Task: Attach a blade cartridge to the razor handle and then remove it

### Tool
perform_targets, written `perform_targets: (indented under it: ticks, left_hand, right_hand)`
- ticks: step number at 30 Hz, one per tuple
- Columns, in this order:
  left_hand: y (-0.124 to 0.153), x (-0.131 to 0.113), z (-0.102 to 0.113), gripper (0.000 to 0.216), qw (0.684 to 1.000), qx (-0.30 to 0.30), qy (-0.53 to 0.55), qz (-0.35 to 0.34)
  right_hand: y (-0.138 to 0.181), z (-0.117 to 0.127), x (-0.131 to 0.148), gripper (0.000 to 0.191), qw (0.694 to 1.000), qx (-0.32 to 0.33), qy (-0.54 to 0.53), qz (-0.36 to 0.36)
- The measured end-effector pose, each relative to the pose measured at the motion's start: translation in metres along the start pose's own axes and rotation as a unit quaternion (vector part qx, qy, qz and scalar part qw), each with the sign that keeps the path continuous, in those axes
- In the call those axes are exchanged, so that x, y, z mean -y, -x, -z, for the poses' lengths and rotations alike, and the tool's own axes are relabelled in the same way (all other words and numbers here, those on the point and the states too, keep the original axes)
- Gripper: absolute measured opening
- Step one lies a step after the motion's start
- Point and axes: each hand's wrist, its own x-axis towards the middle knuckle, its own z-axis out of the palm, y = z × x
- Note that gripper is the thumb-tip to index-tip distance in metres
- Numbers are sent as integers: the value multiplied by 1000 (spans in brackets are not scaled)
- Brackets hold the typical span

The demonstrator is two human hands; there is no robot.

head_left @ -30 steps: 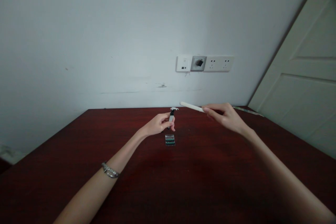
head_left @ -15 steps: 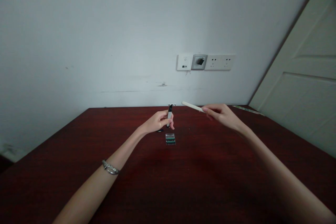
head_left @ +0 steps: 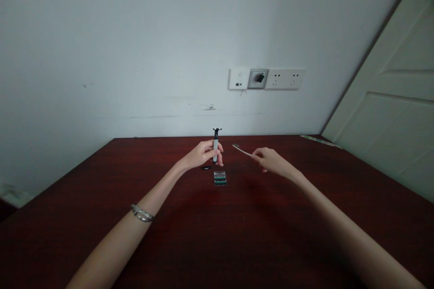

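My left hand (head_left: 203, 153) grips the pale grey handle of a razor (head_left: 215, 144), which stands upright with its dark head on top. To its right, my right hand (head_left: 269, 161) pinches the end of a slim white toothbrush (head_left: 243, 150). The dark bristles of the brush point up and left, apart from the razor. Below the razor, a clear plastic case (head_left: 220, 179) with greenish razor cartridges lies on the table. Next to it, under my left hand, is a small black piece (head_left: 206, 168) whose kind I cannot make out.
The dark red wooden table (head_left: 217, 244) meets a white wall at its far edge. Several sockets and switch plates (head_left: 266, 79) are on the wall, one with a black plug. A long flat strip (head_left: 320, 141) lies at the back right, near a white door (head_left: 400, 99).
The toothbrush has turned in my right hand, so its bristles now show. My right hand has come left and slightly down. The razor has risen a little and shifted slightly left.
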Motion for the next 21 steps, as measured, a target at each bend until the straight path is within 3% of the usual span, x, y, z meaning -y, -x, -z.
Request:
perform_targets:
  ticks: [10,21]
  left_hand:
    - [-1,3,0,16,1000,12,8,10]
    - [-1,2,-2,19,999,19,20,30]
  right_hand:
    - [7,-20,14,21,989,-30,140,-22]
    - [8,-31,13,11,987,39,157,-25]
